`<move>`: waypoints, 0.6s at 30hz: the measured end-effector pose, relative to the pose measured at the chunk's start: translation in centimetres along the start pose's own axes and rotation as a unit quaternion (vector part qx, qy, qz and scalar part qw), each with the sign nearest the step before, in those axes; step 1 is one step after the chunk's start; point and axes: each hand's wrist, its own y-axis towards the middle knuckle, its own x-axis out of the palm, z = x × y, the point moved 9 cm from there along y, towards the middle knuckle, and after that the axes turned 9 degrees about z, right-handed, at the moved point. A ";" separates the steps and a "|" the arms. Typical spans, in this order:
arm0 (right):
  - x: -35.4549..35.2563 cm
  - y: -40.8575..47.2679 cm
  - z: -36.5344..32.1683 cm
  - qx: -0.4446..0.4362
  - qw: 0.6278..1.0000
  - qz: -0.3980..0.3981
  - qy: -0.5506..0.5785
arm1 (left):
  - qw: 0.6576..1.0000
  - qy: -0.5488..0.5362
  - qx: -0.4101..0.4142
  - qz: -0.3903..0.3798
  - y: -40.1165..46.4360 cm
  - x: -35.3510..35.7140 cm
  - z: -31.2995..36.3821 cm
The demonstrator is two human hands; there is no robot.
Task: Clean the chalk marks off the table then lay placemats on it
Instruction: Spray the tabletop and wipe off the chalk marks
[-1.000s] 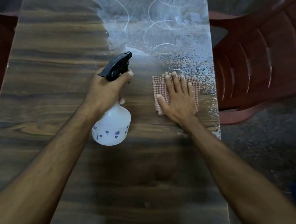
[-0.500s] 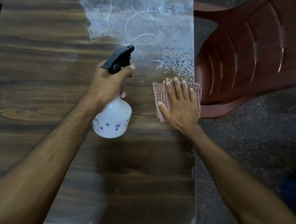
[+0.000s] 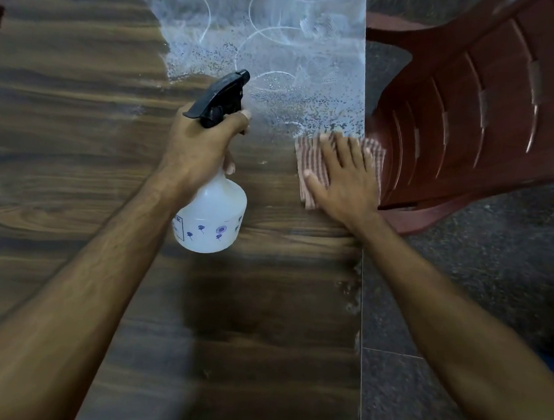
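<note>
At frame centre, the left hand [image 3: 198, 148] grasps a spray bottle [image 3: 211, 218]; the right hand [image 3: 343, 178], fingers flat, presses a checked cloth [image 3: 309, 153] onto the tabletop [image 3: 78, 130] below the chalk marks [image 3: 275, 29].

Dark wood table [image 3: 75, 163]: chalk marks [image 3: 275, 32] far right, checked cloth [image 3: 309, 153] at right edge.

On the table [image 3: 75, 163], the chalk marks [image 3: 264, 38] lie at the far right part; nearer, the left hand [image 3: 198, 142] holds a spray bottle [image 3: 211, 218], and to its right the right hand [image 3: 343, 178] lies on a cloth [image 3: 307, 153] at the table's right edge, a chair [image 3: 489, 103] just beyond
</note>
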 end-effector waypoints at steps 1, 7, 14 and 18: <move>-0.1 2.1 -0.2 0.018 1.000 0.000 0.008 | 1.000 0.001 -0.001 0.003 0.2 -0.2 -0.1; 1.1 2.7 -9.3 -0.066 0.997 -0.024 0.033 | 1.000 -0.003 -0.014 0.019 1.0 -0.8 -0.7; 1.2 -1.0 -4.7 -0.044 0.999 -0.025 0.014 | 1.000 -0.006 -0.011 0.019 3.5 -1.9 -0.7; 0.1 6.6 0.1 0.061 0.998 0.007 0.001 | 1.000 0.004 0.000 0.007 5.1 -2.4 -0.9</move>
